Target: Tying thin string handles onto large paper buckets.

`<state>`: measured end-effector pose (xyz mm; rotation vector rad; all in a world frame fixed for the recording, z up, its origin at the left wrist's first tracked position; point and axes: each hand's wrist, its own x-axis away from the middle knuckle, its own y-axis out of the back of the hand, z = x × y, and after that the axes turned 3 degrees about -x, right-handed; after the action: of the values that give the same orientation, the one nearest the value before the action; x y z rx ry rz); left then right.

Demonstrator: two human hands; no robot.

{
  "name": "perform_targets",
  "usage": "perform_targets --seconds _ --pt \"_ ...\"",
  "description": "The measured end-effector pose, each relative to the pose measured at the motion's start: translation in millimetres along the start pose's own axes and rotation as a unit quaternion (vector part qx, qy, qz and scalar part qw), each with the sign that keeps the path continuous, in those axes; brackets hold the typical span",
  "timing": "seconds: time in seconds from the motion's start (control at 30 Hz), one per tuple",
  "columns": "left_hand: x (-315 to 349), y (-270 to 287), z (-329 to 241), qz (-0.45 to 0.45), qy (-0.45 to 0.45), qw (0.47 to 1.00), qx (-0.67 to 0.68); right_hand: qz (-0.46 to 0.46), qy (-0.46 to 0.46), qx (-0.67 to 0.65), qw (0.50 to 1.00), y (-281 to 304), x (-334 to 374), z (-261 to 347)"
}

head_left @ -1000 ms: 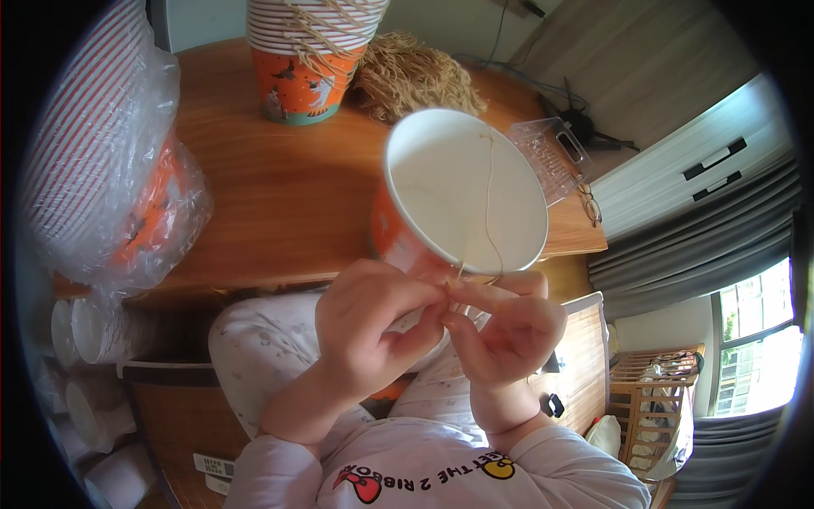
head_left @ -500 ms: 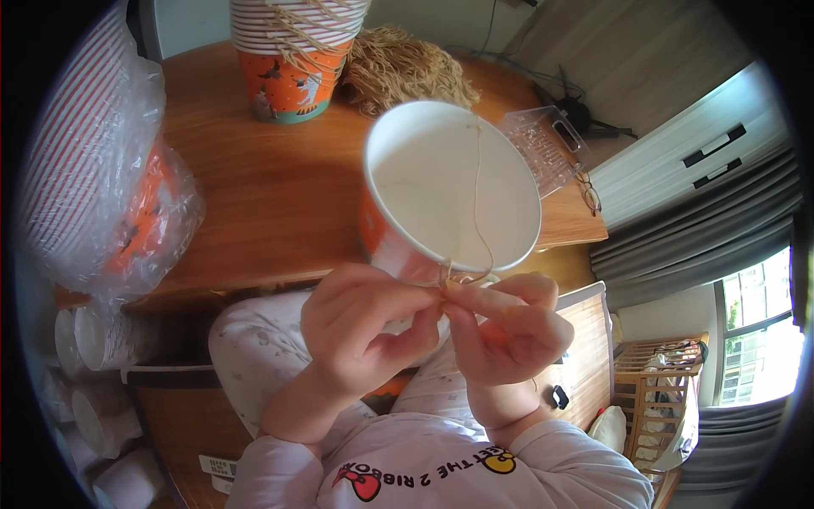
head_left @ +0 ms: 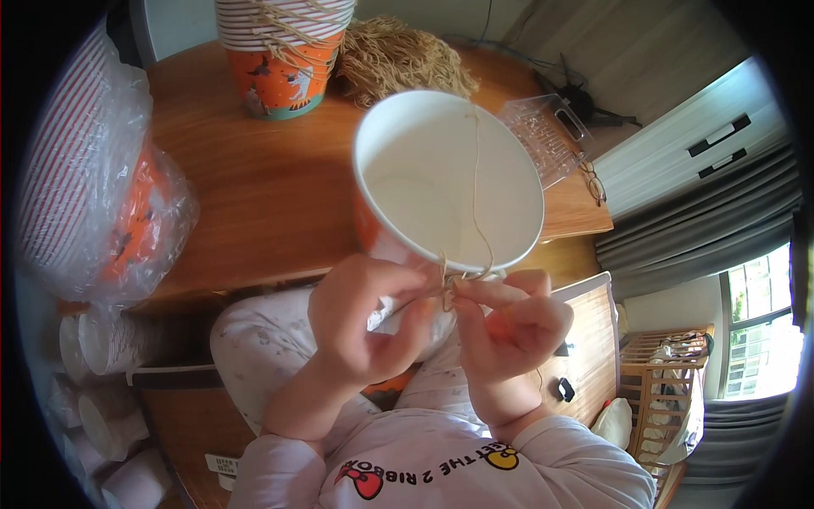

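Observation:
A large orange paper bucket [head_left: 366, 222] with a white rim and inside rests tilted toward me at the table's front edge. Thin tan string [head_left: 480, 212] runs across its mouth from the far rim to the near rim, where it forms a small loop. At that loop, my right hand [head_left: 513, 322] pinches the string between thumb and forefinger. Just left of it is my left hand [head_left: 360, 318], its thumb and forefinger parted and the forefinger tip close beside the loop. Whether that tip touches the string is hard to see.
Stacked orange buckets [head_left: 280, 72] with strings stand at the back, beside a heap of tan string [head_left: 403, 59]. Plastic-wrapped buckets [head_left: 110, 187] stand at left. A clear plastic tray [head_left: 543, 140] and glasses [head_left: 593, 182] lie at right. More white buckets [head_left: 110, 420] sit low on the left.
My left thumb and forefinger have parted and drawn back left from the string. The right hand keeps its pinch, and the loop at the near rim now shows more.

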<state>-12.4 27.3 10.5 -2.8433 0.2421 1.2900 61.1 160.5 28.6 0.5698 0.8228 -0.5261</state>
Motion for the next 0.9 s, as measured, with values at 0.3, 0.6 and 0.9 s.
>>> perform_targets --seconds 0.3,0.6,0.9 --pt "8.7 -0.7 1.1 0.096 0.241 0.929 0.266 0.047 -0.058 -0.154 0.985 3.3 8.0 -12.0" --pt "6.9 5.3 12.5 0.116 0.244 0.906 0.326 0.044 -0.075 -0.195 0.977 -0.1 8.1 -12.0" --pt "5.0 1.7 16.6 0.124 0.254 0.912 0.296 0.013 -0.073 -0.153 0.985 -6.0 12.2 -18.7"
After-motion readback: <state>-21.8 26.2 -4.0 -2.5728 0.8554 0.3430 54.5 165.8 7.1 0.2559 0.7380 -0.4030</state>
